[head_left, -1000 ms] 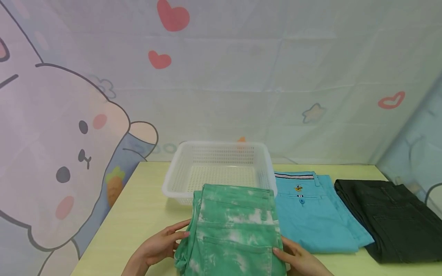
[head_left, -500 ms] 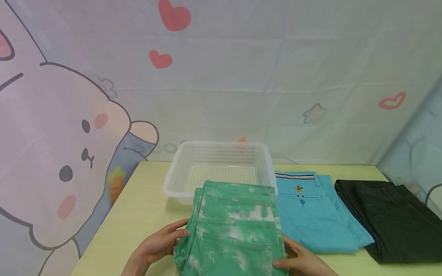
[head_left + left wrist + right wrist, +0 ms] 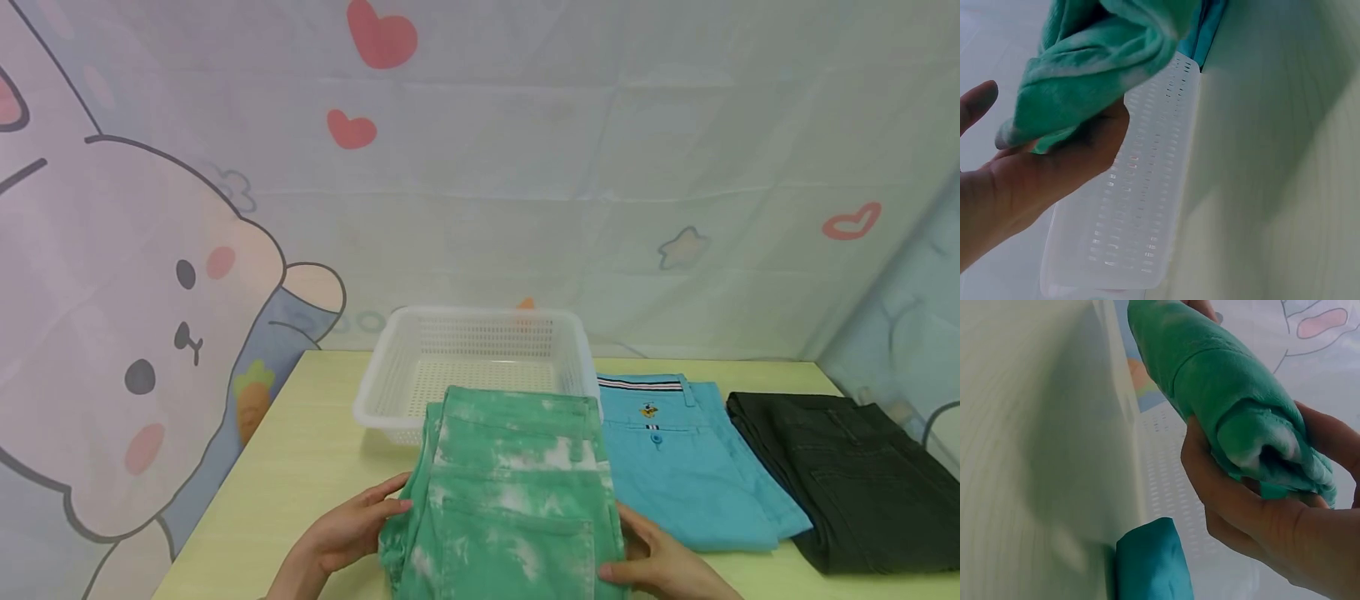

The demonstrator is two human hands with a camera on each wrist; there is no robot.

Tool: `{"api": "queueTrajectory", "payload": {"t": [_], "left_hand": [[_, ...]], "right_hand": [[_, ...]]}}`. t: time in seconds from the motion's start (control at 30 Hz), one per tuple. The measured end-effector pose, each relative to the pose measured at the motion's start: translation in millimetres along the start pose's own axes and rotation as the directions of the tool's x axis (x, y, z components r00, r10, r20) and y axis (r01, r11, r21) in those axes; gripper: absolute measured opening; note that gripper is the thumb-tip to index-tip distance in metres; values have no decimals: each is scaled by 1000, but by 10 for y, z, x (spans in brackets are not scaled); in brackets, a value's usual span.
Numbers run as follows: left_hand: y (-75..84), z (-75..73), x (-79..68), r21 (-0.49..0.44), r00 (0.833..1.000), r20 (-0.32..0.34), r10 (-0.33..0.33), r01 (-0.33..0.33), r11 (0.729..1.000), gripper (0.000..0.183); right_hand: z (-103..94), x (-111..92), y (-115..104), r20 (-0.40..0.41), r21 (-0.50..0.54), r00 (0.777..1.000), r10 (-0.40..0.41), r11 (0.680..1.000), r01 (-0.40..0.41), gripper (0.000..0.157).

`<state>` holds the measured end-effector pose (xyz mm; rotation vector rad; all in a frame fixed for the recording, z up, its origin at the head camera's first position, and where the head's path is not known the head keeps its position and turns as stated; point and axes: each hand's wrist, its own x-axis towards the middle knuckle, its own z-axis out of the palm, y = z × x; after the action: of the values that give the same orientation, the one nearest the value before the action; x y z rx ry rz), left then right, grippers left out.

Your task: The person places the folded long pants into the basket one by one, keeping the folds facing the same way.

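Note:
A folded pair of green and white tie-dye trousers point(image 3: 517, 492) is held up over the table between my two hands, its far edge overlapping the basket's near rim in the head view. My left hand point(image 3: 352, 529) grips the left side, fingers beneath and thumb at the edge; in the left wrist view the fingers are partly hidden by the cloth point(image 3: 1085, 81). At the right side my right hand point(image 3: 660, 554) holds the bundle, thumb on top. The right wrist view shows fingers point(image 3: 1222, 475) curled under the rolled end. A white perforated plastic basket point(image 3: 363, 404) stands just beyond.
Folded light-blue trousers point(image 3: 690, 483) lie on the pale yellow table point(image 3: 277, 467), right of the basket. Farther right, folded black trousers point(image 3: 862, 483) lie beside them. A printed cloth backdrop point(image 3: 487, 167) hangs behind the table, and a dark cable point(image 3: 930, 421) shows at the right edge.
The green trousers have shifted slightly forward, overlapping more of the basket. My right hand has moved a little rightward with them; the left hand has hardly moved.

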<state>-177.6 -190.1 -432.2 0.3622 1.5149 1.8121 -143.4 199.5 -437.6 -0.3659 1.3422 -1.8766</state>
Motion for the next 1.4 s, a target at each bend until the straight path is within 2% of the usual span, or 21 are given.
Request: {"api": "queueTrajectory", "payload": {"t": [0.17, 0.33, 0.5, 0.7, 0.77, 0.97, 1.2, 1.3, 1.4], "left_hand": [[-2, -9, 5, -26, 999, 41, 22, -21, 999, 61], [-4, -10, 7, -32, 998, 47, 29, -28, 999, 61], [15, -1, 6, -29, 999, 38, 29, -28, 999, 58], [39, 18, 0, -49, 995, 82, 51, -47, 998, 29], [41, 25, 2, -64, 994, 96, 59, -53, 997, 25], [46, 24, 16, -161, 980, 170, 100, -73, 984, 32], [34, -8, 8, -235, 948, 274, 159, -94, 967, 44], [34, -16, 8, -264, 942, 288, 173, -95, 960, 47], [33, -22, 12, -271, 942, 292, 165, -84, 959, 47]], "right_hand": [[13, -1, -38, -147, -122, 989, 2, 992, -20, 80], [11, 11, -55, -181, -161, 983, -16, 987, -13, 80], [-4, 18, -50, -214, -150, 977, -7, 988, -26, 80], [-22, 6, -43, -206, -125, 979, -5, 992, -21, 81], [-26, -6, -40, -191, -114, 982, -6, 993, -16, 81], [-61, -12, -39, -166, -103, 986, -4, 995, -13, 82], [-91, -16, -41, -152, -126, 988, -13, 992, -6, 82], [-99, -22, -36, -155, -139, 988, -27, 990, 6, 81], [-103, -24, -29, -157, -152, 987, -42, 988, 18, 80]]}}
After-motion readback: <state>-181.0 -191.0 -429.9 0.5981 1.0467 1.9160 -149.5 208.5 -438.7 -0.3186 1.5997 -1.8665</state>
